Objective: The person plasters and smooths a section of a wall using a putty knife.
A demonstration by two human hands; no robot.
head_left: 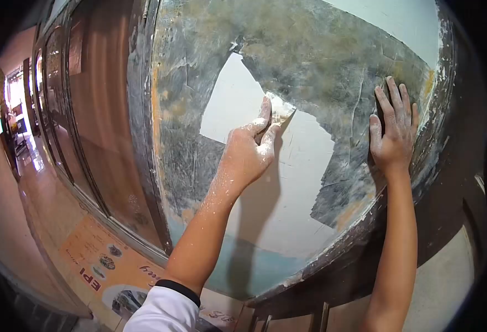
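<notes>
On the wall [287, 199], my left hand [248, 154] closes its fingers round a scraper [281, 110] mid-peel, my right hand [392, 135] lies splayed flat at three o'clock; next, I judge, drive under the coating [321, 55].

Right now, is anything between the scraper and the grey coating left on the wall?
Nothing visible. The left hand holds the scraper with its blade right at the edge of the grey coating. The right hand lies flat on the wall further right, apart from the blade.
</notes>
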